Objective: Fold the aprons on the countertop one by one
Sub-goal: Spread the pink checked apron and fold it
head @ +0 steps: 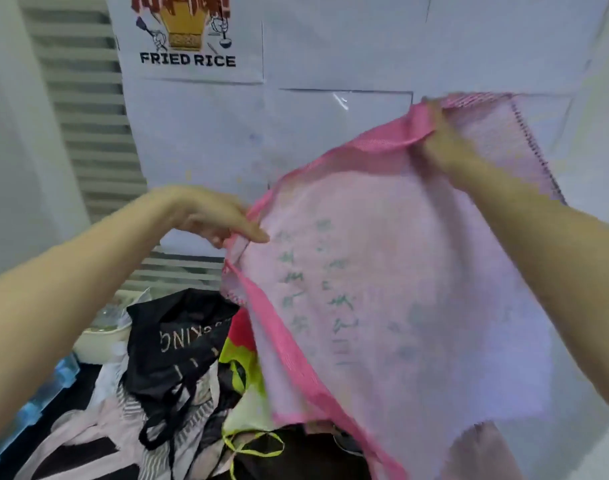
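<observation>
A pale pink apron [400, 289] with a bright pink border and faint green writing hangs in the air in front of me. My right hand [445, 143] grips its upper edge high on the right. My left hand [220, 220] pinches the pink border at the apron's left side, lower down. Below lies a heap of other aprons: a black one [178, 337] with pale lettering, a yellow-green one [240, 368] with thin ties, and a pink-and-dark striped one [98, 434]. The held apron hides the right part of the heap.
A white wall panel [330, 64] with a "FRIED RICE" poster [188, 36] stands straight ahead. Slatted grey blinds [88, 116] are on the left. A white bowl [102, 337] and a blue packet [36, 407] sit at the heap's left edge.
</observation>
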Motion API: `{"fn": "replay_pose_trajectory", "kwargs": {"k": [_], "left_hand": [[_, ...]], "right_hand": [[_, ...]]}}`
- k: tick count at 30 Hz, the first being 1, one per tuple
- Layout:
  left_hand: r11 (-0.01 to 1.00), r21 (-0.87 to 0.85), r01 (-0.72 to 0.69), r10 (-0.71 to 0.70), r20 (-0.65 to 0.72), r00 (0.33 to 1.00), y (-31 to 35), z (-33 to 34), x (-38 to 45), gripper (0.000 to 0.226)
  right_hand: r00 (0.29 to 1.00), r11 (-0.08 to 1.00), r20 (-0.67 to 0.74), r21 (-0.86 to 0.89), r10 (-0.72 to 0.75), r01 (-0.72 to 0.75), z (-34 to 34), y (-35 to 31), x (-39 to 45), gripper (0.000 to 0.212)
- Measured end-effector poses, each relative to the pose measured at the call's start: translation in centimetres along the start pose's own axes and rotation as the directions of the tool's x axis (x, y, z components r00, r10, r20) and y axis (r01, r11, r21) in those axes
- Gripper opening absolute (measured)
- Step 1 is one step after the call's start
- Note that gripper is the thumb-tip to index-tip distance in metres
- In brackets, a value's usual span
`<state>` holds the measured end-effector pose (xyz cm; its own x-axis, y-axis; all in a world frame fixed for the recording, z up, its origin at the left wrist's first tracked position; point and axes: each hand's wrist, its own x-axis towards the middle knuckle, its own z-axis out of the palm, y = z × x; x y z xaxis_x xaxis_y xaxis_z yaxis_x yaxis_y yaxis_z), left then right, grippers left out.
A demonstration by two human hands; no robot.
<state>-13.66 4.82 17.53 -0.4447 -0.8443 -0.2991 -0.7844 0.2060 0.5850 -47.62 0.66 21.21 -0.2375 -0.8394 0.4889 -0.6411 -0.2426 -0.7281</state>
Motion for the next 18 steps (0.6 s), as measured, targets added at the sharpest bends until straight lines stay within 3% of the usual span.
{"fn": "replay_pose_trajectory", "kwargs": {"k": [2, 5, 7, 9, 12, 15, 17, 18], "left_hand": [[0.97, 0.079, 0.228, -0.232, 0.044, 0.972, -5.6, 2.0, 3.9, 0.013], [0.906, 0.102, 0.41, -0.415, 0.041, 0.909, -12.0, 5.8, 7.0, 0.012], [0.883, 0.022, 0.469, -0.468, -0.03, 0.883, -15.5, 7.8, 9.4, 0.02], [0.882, -0.014, 0.472, -0.467, -0.165, 0.869, -18.0, 9.3, 11.4, 0.02], [0.867, 0.188, 0.461, -0.341, -0.449, 0.826, -19.5, 10.8, 13.4, 0.011], [0.847, 0.303, 0.437, -0.162, -0.635, 0.755, -18.8, 12.1, 14.6, 0.048], [0.844, 0.479, 0.239, 0.151, -0.642, 0.752, -18.4, 14.1, 15.5, 0.059], [0.809, 0.581, 0.092, 0.321, -0.567, 0.759, -18.3, 15.7, 16.0, 0.063]], "right_hand": [[0.979, 0.991, 0.198, -0.137, 0.041, -0.013, 8.1, 3.2, -1.9, 0.063], [0.921, 0.979, 0.357, -0.181, 0.159, -0.099, 15.7, 9.8, -3.4, 0.074], [0.882, 0.971, 0.409, -0.155, 0.233, -0.184, 18.9, 13.5, -4.1, 0.075], [0.903, 0.975, 0.377, -0.154, 0.207, -0.159, 21.4, 16.0, -5.3, 0.075], [0.95, 0.947, 0.311, -0.314, 0.037, 0.066, 23.9, 18.9, -6.9, 0.078], [0.897, 0.794, 0.44, -0.556, 0.03, 0.246, 25.1, 21.0, -9.6, 0.078], [0.835, 0.752, 0.53, -0.609, 0.149, 0.252, 25.3, 23.1, -11.4, 0.082], [0.824, 0.748, 0.537, -0.619, 0.182, 0.238, 25.3, 24.0, -12.0, 0.085]]}}
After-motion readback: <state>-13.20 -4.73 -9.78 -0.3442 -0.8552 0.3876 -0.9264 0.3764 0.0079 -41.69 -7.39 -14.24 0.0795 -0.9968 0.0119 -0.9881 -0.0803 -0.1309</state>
